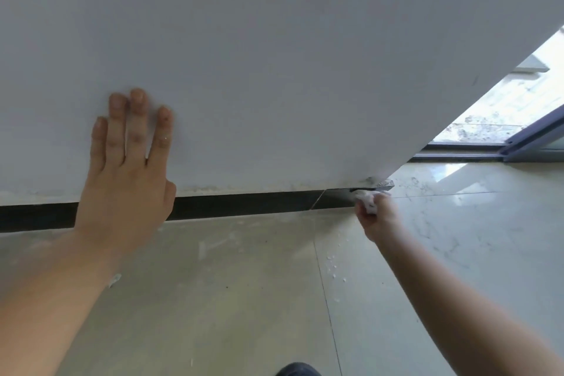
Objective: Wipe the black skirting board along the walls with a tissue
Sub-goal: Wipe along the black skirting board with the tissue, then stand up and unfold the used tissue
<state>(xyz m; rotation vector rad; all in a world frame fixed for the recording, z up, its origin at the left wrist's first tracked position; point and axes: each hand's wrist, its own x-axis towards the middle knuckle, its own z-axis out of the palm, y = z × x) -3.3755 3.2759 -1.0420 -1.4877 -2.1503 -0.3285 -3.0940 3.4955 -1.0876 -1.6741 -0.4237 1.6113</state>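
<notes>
white plastered wall bracing flat left hand; right hand gripping crumpled white tissue at black skirting board corner — best pressing firmly, sweeping steadily leftwards.

Skirting board between wall, floor.

No text, label, brand or number can be read on the wall, skirting or floor.
</notes>
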